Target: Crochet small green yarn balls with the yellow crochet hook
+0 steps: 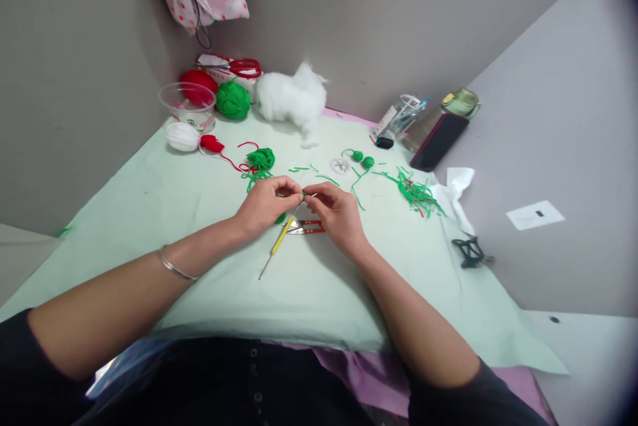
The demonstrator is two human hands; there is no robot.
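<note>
My left hand [269,201] and my right hand [339,214] meet over the table, fingertips pinched together on a small piece of green yarn work [304,195]. A thin pale sliver shows at the right fingertips, too small to name. Just below lies a crochet hook [282,236] with a yellow handle, slanting toward me. Red-handled thread snips [305,227] rest beside it, partly behind my right hand. Under the left palm a green ball [280,218] peeks out. Past the left fingers sits a loose bundle of green yarn [262,159].
Beyond the hands are two small green crocheted balls [367,162], yarn scraps [417,195] and white stuffing [292,95]. Back left stand a clear tub [187,113], a green yarn ball [232,100] and red scissors [244,68]. A phone [439,142] leans at the right.
</note>
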